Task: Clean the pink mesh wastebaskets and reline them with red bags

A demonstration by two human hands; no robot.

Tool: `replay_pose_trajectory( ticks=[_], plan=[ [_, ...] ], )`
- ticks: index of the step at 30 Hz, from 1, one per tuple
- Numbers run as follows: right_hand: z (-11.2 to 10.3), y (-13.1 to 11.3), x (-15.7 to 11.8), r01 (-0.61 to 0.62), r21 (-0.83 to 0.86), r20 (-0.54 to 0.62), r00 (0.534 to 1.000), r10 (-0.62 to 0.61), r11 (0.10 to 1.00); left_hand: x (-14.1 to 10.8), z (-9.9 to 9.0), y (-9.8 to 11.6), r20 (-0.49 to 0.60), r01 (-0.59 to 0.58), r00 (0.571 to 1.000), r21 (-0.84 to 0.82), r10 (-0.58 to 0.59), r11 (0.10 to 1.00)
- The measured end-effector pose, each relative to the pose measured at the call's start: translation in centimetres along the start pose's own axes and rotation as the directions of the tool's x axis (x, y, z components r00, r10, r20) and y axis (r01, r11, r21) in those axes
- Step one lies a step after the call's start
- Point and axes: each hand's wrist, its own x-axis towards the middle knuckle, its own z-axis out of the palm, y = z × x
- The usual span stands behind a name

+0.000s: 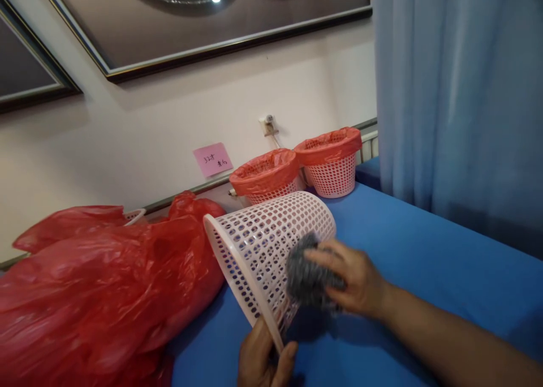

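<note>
A white perforated plastic basket lies tilted on its side above the blue surface, its open rim facing left and toward me. My left hand grips the lower part of that rim, thumb on one side and fingers on the other. Closed around a grey cloth, my right hand holds it against the basket's side wall. Cloth and right hand are slightly blurred.
Red plastic bags are heaped at the left. Two baskets with red liners stand behind, near the wall. A blue curtain hangs at the right of the blue table. A pink note is on the wall.
</note>
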Motion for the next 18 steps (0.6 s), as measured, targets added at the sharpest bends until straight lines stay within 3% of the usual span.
replay_pose_trajectory(
  ticks=[2, 4, 6, 7, 8, 9, 11, 13, 14, 16, 18],
  plan=[
    [-0.4, 2.7, 0.3, -0.292, -0.015, -0.133, 0.948, 0.287, 0.956, -0.1, 0.0, 0.2, 0.08, -0.127, 0.989, 0.068, 0.122, 0.99],
    [-0.8, 5.5, 0.7, -0.56, 0.024, -0.222, 0.805, 0.551, 0.828, -0.5, 0.2, -0.1, 0.123, -0.22, 0.971, 0.127, 0.205, 0.967],
    [-0.9, 7.5, 1.0, -0.72, 0.095, -0.236, 0.655, 0.718, 0.688, -0.8, 0.7, -0.4, 0.153, -0.265, 0.958, 0.156, 0.241, 0.952],
    [-0.8, 7.8, 1.0, -0.753, 0.133, -0.224, 0.61, 0.76, 0.644, -0.8, 0.9, -0.5, 0.165, -0.276, 0.954, 0.16, 0.249, 0.948],
    [-0.6, 7.7, 1.0, -0.757, 0.167, -0.215, 0.598, 0.772, 0.632, -0.7, 1.1, -0.5, 0.182, -0.281, 0.95, 0.157, 0.252, 0.947],
    [-0.4, 7.1, 1.0, -0.73, 0.19, -0.216, 0.621, 0.753, 0.657, -0.6, 1.3, -0.4, 0.188, -0.284, 0.949, 0.155, 0.254, 0.946],
    [0.2, 4.7, 0.7, -0.565, 0.202, -0.241, 0.763, 0.599, 0.8, -0.3, 1.4, -0.3, 0.197, -0.277, 0.949, 0.154, 0.246, 0.948],
    [0.5, 1.7, 0.2, -0.236, 0.208, -0.213, 0.936, 0.279, 0.949, -0.1, 1.5, -0.1, 0.219, -0.261, 0.95, 0.162, 0.224, 0.952],
    [0.5, 0.3, 0.0, -0.059, 0.222, -0.18, 0.979, 0.1, 0.973, -0.1, 1.5, -0.1, 0.236, -0.254, 0.948, 0.166, 0.212, 0.953],
    [0.4, -1.7, -0.3, 0.19, 0.265, -0.124, 0.979, -0.162, 0.945, -0.1, 1.6, -0.1, 0.272, -0.244, 0.943, 0.177, 0.191, 0.953],
    [0.3, -2.1, -0.4, 0.223, 0.259, -0.121, 0.973, -0.198, 0.94, -0.3, 1.8, -0.2, 0.277, -0.253, 0.941, 0.189, 0.196, 0.949]
  ],
)
